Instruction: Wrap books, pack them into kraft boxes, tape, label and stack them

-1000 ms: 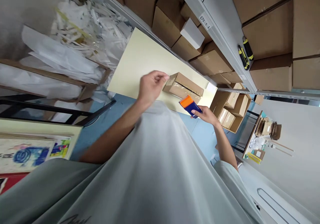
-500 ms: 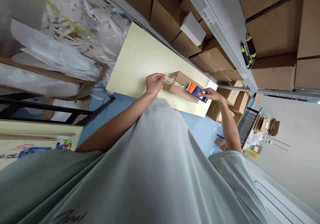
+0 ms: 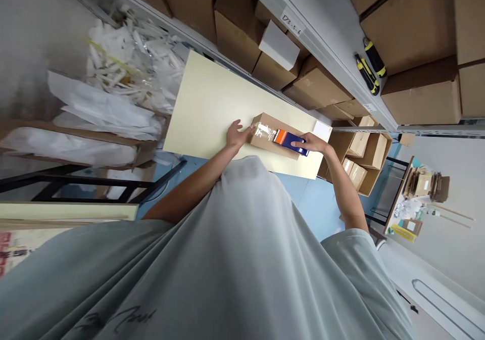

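Since the earlier frame, our left hand (image 3: 237, 135) has gone from pinching the tape (image 3: 264, 130) to fingers spread, one fingertip at the left end of the cardboard box (image 3: 265, 145); tape now lies along the box's top. Our right hand (image 3: 314, 142) has its fingers wrapped round the tape dispenser (image 3: 291, 142), over the box's top. Box rests on the table (image 3: 212, 102); white paper (image 3: 321, 129) lies past the box's right end.
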Available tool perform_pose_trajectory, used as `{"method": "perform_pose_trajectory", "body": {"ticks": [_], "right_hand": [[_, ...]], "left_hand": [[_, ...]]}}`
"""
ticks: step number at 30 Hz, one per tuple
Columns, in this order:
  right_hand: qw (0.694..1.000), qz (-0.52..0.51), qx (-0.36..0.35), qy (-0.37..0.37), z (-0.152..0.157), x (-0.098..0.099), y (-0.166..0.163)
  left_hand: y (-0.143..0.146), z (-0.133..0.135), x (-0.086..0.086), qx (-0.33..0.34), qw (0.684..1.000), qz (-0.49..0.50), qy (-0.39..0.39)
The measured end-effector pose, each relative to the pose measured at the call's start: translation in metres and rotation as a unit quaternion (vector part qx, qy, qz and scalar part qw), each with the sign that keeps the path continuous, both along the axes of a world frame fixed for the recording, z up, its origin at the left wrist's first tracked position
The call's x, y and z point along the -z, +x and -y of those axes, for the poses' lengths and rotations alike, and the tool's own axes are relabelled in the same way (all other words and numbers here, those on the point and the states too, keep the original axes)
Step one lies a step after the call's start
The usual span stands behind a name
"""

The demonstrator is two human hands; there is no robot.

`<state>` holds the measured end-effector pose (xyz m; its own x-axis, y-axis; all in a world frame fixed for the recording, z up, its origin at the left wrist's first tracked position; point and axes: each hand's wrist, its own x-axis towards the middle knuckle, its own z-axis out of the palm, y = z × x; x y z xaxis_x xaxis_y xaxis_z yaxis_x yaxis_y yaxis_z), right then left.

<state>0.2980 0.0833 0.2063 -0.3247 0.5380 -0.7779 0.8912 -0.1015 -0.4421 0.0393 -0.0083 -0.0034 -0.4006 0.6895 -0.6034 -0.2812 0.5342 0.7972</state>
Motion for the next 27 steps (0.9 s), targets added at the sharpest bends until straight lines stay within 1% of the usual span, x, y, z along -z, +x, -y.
{"method": "perform_pose_trajectory", "body": {"ticks": [1, 3, 5, 6, 8, 10, 13, 15, 16, 18, 21, 23, 25, 27], "right_hand": [[1.0, -0.006, -0.002, -0.002, 0.002, 0.0, 0.0], [1.0, -0.015, -0.01, -0.003, 0.004, 0.0, 0.002], [1.0, -0.023, -0.019, 0.0, 0.005, 0.002, 0.006], [0.999, -0.027, -0.025, 0.004, 0.005, 0.003, 0.008], [0.998, -0.034, -0.04, 0.016, 0.003, 0.008, 0.012], [0.998, -0.035, -0.058, 0.02, 0.0, 0.015, 0.013], [0.995, -0.039, -0.089, 0.004, -0.004, 0.022, 0.015], [0.993, -0.045, -0.108, -0.009, -0.007, 0.021, 0.027], [0.992, -0.048, -0.118, -0.014, -0.009, 0.019, 0.038], [0.989, -0.046, -0.14, -0.018, -0.012, 0.013, 0.072], [0.985, -0.018, -0.17, 0.0, -0.017, 0.005, 0.142], [0.983, 0.011, -0.18, 0.019, -0.019, 0.006, 0.183], [0.983, 0.038, -0.178, 0.034, -0.021, 0.012, 0.209], [0.983, 0.057, -0.168, 0.038, -0.021, 0.023, 0.217]], "left_hand": [[0.001, 0.002, 0.0, -0.002, 1.0, -0.027, 0.009], [0.004, 0.006, -0.003, 0.005, 0.996, -0.069, 0.057], [0.011, 0.008, -0.008, 0.033, 0.989, -0.102, 0.106], [0.014, 0.009, -0.011, 0.045, 0.985, -0.119, 0.115], [0.02, 0.008, -0.015, 0.056, 0.981, -0.149, 0.112], [0.024, 0.007, -0.017, 0.053, 0.979, -0.169, 0.103], [0.025, 0.007, -0.018, 0.048, 0.974, -0.196, 0.101], [0.025, 0.009, -0.018, 0.048, 0.971, -0.213, 0.1], [0.025, 0.011, -0.018, 0.048, 0.97, -0.218, 0.097], [0.026, 0.013, -0.018, 0.043, 0.97, -0.223, 0.086], [0.028, 0.012, -0.017, 0.028, 0.97, -0.231, 0.07], [0.029, 0.01, -0.016, 0.022, 0.968, -0.241, 0.06], [0.03, 0.008, -0.017, 0.023, 0.966, -0.252, 0.05], [0.03, 0.006, -0.018, 0.026, 0.965, -0.258, 0.04]]}}
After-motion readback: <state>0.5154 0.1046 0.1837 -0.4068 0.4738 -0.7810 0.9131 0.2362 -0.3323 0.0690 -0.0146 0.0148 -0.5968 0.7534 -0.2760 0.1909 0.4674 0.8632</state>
